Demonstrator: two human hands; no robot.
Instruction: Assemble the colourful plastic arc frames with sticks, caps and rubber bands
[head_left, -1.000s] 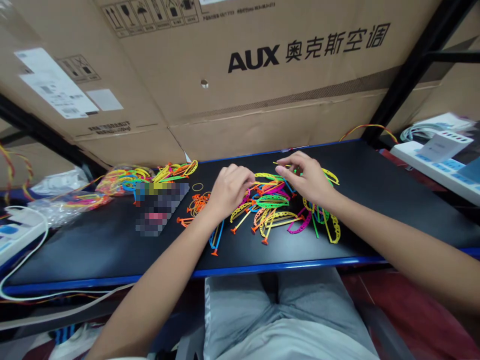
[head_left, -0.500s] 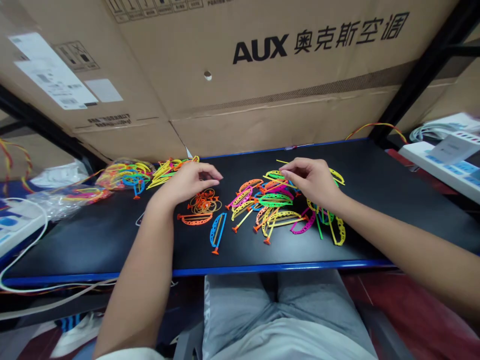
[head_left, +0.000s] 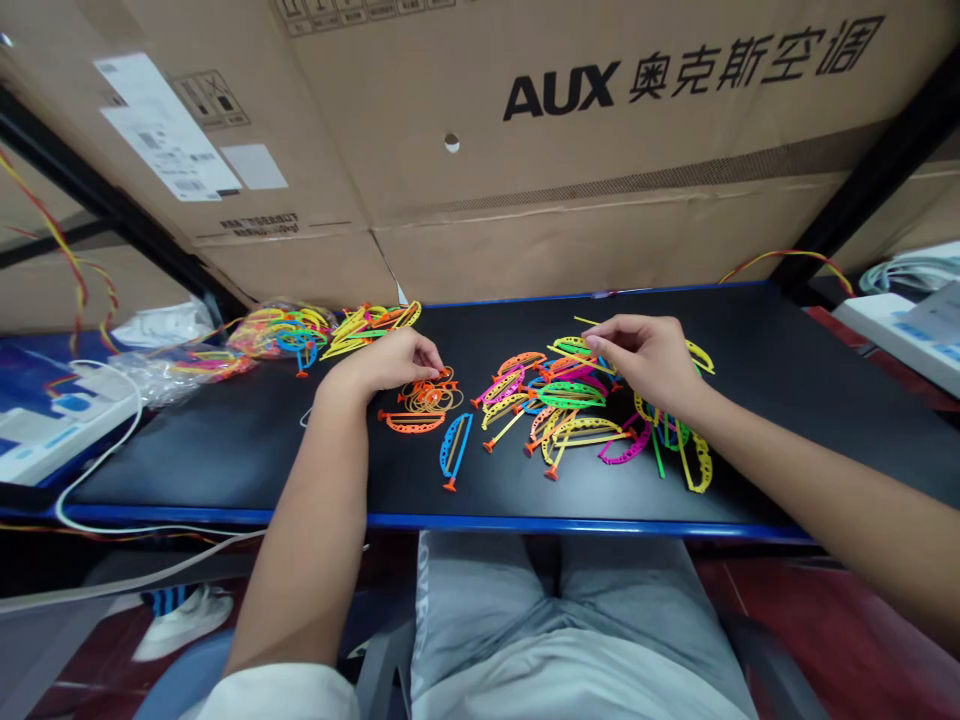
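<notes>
Left hand has dropped onto the orange rubber-band tangle, fingertips touching it, grip unclear. Right hand pinched narrow above the neon plastic bow pieces on the black worktop, hold unclear. Bagged pieces farther left.

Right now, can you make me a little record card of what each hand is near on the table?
Left hand: left hand, fingers at a tangle of orange plastic strips and thin rubber bands
Right hand: right hand, fingers curled together above a heap of bright plastic arcs; holding anything? Cannot tell
Close by: orange plastic arc; blue plastic arc with an orange tip
Surface: black table top with a blue edge
Behind: brown cardboard box printed AUX
</notes>
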